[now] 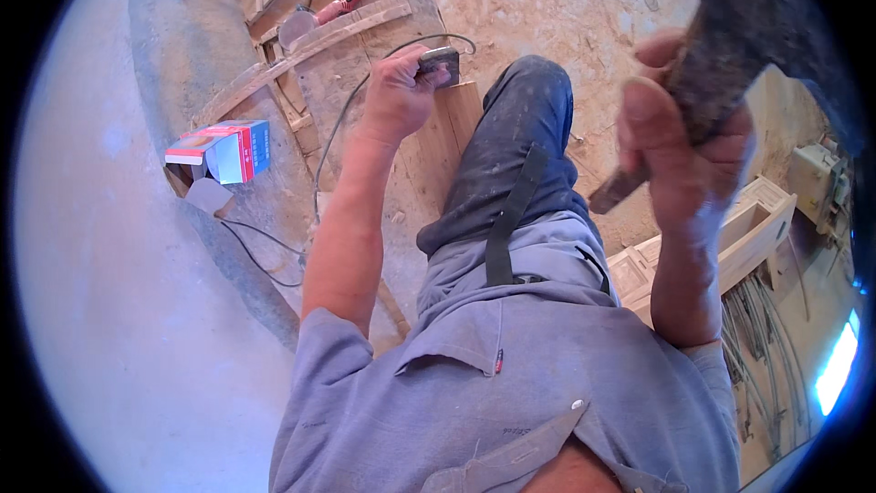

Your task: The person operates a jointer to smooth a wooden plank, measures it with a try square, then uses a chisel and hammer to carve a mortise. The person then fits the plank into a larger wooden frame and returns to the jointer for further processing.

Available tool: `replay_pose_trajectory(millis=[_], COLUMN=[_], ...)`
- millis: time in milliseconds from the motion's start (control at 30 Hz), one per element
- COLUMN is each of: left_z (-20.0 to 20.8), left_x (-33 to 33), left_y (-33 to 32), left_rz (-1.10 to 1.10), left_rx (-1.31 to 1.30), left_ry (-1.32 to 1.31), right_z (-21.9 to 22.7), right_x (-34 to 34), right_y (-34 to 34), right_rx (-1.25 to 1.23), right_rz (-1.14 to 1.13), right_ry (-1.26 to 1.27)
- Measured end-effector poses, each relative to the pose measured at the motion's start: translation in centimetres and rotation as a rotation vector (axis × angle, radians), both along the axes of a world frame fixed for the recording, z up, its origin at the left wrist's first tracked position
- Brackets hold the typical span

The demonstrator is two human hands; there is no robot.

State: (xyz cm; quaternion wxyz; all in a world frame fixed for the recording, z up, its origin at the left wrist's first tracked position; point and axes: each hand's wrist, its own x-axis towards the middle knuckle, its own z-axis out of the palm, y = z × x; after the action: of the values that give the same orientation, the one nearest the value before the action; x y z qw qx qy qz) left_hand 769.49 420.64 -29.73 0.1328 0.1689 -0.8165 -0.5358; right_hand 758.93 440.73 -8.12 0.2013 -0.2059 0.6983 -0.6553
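My left hand (pixel 401 96) is closed around a small dark metal block (pixel 441 64), held just over the end of a wooden block (pixel 452 119) beside my raised knee. The lower part of the metal piece is hidden by my fingers. Lifted high on the right, my right hand (pixel 680 132) grips a dark, worn, hatchet-like tool (pixel 730 46). Its broad dark part looms close to the view and runs out of the picture. A short end (pixel 619 190) of it sticks out below my fist.
A red power grinder (pixel 339 5) with a cable lies by a curved wooden rail (pixel 301 50). At the left stands an open red, white and blue carton (pixel 228 151). To the right are a wooden frame piece (pixel 753 224), thin rods (pixel 762 319) and a pale boxy device (pixel 812 178).
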Motion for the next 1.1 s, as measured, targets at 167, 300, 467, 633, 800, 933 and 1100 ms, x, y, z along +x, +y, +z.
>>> replay_pose_trajectory(millis=[167, 300, 467, 633, 800, 933, 1100], left_z=[1.7, 1.6, 0.3, -0.3, -0.7, -5.7, -5.6], left_x=[0.2, 0.9, 1.4, 2.2, 2.3, 3.1, 1.5], left_y=[0.6, 1.3, 1.5, 2.3, 1.0, -7.5, -9.8], left_rz=[-0.032, 0.007, -0.005, 0.008, 0.088, 0.531, 0.4], left_rx=[-0.076, -0.081, -0.07, -0.045, -0.004, 0.746, 1.041], left_ry=[0.067, 0.137, 0.135, 0.097, 0.149, 0.152, 0.196], right_z=[-4.7, -3.9, -1.7, -6.3, -9.0, -8.8, -9.0], right_x=[-1.5, -1.2, 0.9, 0.4, 0.1, -1.6, -3.1], right_y=[-1.4, -1.4, -1.1, -0.5, 1.7, 2.8, 1.4], right_rx=[0.826, 0.67, 0.465, 0.901, 0.764, 0.819, 0.691], right_rz=[0.451, 0.271, 0.125, 0.439, 0.265, 0.129, 0.039], right_ry=[0.146, 0.011, 0.089, 0.029, -0.164, -0.491, -0.141])
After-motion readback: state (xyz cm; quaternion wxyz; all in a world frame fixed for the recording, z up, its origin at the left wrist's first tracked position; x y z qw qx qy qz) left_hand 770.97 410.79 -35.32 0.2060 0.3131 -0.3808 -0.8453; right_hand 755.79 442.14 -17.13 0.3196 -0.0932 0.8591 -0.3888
